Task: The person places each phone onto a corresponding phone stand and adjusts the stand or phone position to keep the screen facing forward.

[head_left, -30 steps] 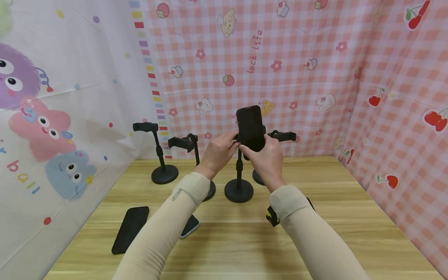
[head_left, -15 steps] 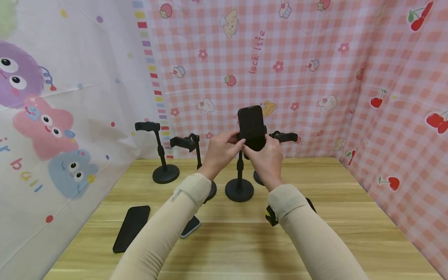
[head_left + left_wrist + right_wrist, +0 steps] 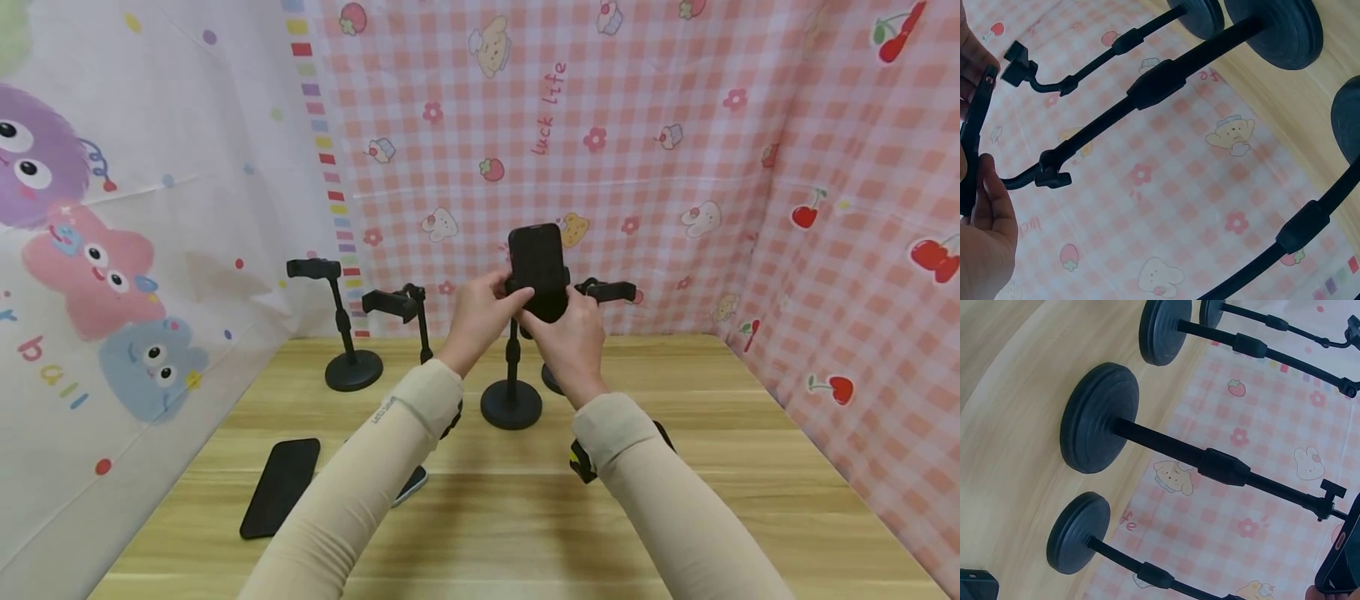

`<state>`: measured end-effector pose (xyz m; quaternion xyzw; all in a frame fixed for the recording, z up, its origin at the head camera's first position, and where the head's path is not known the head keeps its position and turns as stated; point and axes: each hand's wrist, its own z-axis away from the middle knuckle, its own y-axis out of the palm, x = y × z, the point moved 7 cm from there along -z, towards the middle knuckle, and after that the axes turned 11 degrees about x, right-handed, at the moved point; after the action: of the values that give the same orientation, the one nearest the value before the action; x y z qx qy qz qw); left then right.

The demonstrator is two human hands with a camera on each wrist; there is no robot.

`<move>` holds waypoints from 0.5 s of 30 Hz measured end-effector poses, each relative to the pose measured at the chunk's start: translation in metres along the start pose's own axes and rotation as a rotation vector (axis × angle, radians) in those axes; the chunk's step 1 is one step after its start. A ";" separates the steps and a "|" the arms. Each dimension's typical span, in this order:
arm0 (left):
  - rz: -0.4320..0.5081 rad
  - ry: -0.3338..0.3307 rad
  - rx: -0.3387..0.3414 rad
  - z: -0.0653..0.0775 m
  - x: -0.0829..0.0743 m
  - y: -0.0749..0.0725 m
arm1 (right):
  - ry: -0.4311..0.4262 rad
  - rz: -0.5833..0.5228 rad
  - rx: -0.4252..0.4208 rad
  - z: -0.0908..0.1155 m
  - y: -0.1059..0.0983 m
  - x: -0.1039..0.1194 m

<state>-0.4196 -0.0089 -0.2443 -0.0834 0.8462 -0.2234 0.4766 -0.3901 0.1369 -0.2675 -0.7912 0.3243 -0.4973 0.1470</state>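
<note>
In the head view, a black smartphone (image 3: 537,258) stands upright, slightly tilted, at the top of a black phone stand (image 3: 512,404) with a round base. My left hand (image 3: 486,315) pinches its left edge, thumb across the front and fingers behind. Lower down on the other side, my right hand (image 3: 572,340) grips the phone's bottom right. The left wrist view has the phone edge-on at the left border, between my left hand (image 3: 988,244) and right hand. Only the fingertips of my right hand (image 3: 1317,594) show in the right wrist view, under the phone (image 3: 1342,556). The stand's clamp is mostly hidden behind it.
Left of the hands are two more phone stands, a far one (image 3: 352,369) and a nearer one (image 3: 390,303). Another stand (image 3: 611,291) rises behind my right hand. One phone (image 3: 281,487) lies flat at left, another (image 3: 410,485) partly under my left sleeve. A black-and-yellow object (image 3: 581,461) sits by my right sleeve.
My left hand has shifted slightly up and right, its thumb now higher over the phone's front. The right hand and the phone have hardly moved.
</note>
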 end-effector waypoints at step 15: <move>-0.099 0.008 0.053 -0.004 -0.002 -0.009 | -0.035 -0.041 0.068 -0.006 -0.007 0.002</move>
<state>-0.4224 -0.0146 -0.2370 -0.1115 0.8368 -0.2693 0.4635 -0.3925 0.1414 -0.2600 -0.8009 0.2882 -0.4968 0.1692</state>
